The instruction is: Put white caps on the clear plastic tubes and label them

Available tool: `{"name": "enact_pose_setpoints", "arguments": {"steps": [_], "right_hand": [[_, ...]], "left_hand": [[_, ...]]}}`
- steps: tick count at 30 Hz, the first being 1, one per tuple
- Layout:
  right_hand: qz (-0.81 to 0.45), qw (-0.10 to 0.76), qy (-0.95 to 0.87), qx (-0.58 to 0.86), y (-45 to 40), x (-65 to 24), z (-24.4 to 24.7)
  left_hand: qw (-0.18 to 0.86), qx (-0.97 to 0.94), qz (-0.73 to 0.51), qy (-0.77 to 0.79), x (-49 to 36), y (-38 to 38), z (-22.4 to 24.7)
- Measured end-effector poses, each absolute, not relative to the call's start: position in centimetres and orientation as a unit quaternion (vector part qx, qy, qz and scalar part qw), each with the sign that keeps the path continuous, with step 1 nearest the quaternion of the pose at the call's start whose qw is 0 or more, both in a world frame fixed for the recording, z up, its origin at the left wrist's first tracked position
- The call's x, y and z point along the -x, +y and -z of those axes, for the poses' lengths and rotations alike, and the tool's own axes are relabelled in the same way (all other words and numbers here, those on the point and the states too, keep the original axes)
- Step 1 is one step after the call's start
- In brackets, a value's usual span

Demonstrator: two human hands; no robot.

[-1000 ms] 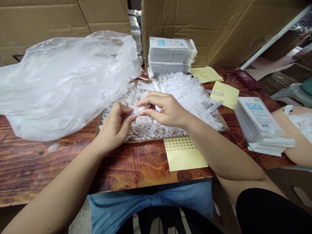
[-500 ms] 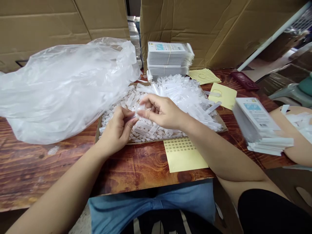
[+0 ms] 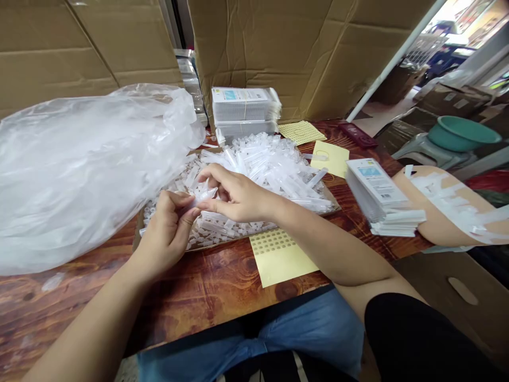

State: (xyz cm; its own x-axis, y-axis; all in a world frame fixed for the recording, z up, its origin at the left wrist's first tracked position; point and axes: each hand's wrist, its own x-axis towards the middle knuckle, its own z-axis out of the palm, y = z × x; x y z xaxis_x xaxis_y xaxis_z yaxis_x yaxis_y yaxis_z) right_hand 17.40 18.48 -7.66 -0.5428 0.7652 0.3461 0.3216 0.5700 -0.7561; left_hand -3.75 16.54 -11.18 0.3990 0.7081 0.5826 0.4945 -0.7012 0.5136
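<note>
Above a shallow cardboard tray [image 3: 336, 208], my left hand [image 3: 170, 225] and my right hand [image 3: 236, 195] meet fingertip to fingertip. Both are closed in a pinch around small clear plastic pieces [image 3: 207, 194], whose exact shape is partly covered by the fingers. Under and behind the hands, the tray is filled with small white plastic parts [image 3: 212, 228] and a heap of translucent plastic tubes [image 3: 274, 164]. A yellow sticker sheet [image 3: 284, 265] lies at the tray's front edge, below my right forearm.
A large clear plastic bag [image 3: 87, 170] covers the left side. Banded packs with printed cards [image 3: 246, 109] stand behind the tray, another stack [image 3: 377, 185] at the right. Yellow sheets [image 3: 332, 159] and a dark red object [image 3: 358, 135] lie farther back. Cardboard walls [image 3: 270, 48] rise behind.
The camera view has turned to the right, so the table things appear farther left. My hands stay together at the tray, and more of the clear plastic shows between the fingers.
</note>
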Motion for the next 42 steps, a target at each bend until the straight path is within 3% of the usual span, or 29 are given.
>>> {"name": "enact_pose_setpoints", "arguments": {"steps": [6,9,15,18,21,27,32,35,42], "right_hand": [[-0.308,0.302,-0.808,0.400,18.2,-16.8,7.3],[-0.332,0.315,-0.812,0.363,18.2,-17.1,6.9],[-0.398,0.292,-0.752,0.437,18.0,-16.7,6.5],[-0.418,0.301,-0.737,0.437,17.9,-16.5,6.8],[-0.333,0.324,-0.815,0.347,17.8,-16.6,7.0],[-0.093,0.283,-0.931,0.213,17.7,-16.9,7.4],[-0.047,0.284,-0.934,0.212,17.9,-17.3,7.2],[-0.052,0.291,-0.928,0.228,17.9,-17.0,7.5],[-0.164,0.336,-0.857,0.355,17.1,-14.3,7.9]], "left_hand": [[0.090,-0.842,-0.406,0.343,3.3,16.2,10.6],[0.071,-0.840,-0.406,0.353,3.4,16.2,10.8],[-0.117,-0.878,-0.358,0.296,4.3,17.2,12.1],[-0.125,-0.864,-0.383,0.303,4.5,17.4,12.2],[0.016,-0.829,-0.394,0.396,4.7,17.2,11.5],[0.452,-0.717,-0.299,0.439,5.4,16.9,10.1],[0.552,-0.628,-0.306,0.455,5.2,16.5,9.6],[0.462,-0.671,-0.331,0.476,5.0,16.3,9.6],[0.053,-0.805,-0.291,0.515,4.9,16.2,9.3]]}}
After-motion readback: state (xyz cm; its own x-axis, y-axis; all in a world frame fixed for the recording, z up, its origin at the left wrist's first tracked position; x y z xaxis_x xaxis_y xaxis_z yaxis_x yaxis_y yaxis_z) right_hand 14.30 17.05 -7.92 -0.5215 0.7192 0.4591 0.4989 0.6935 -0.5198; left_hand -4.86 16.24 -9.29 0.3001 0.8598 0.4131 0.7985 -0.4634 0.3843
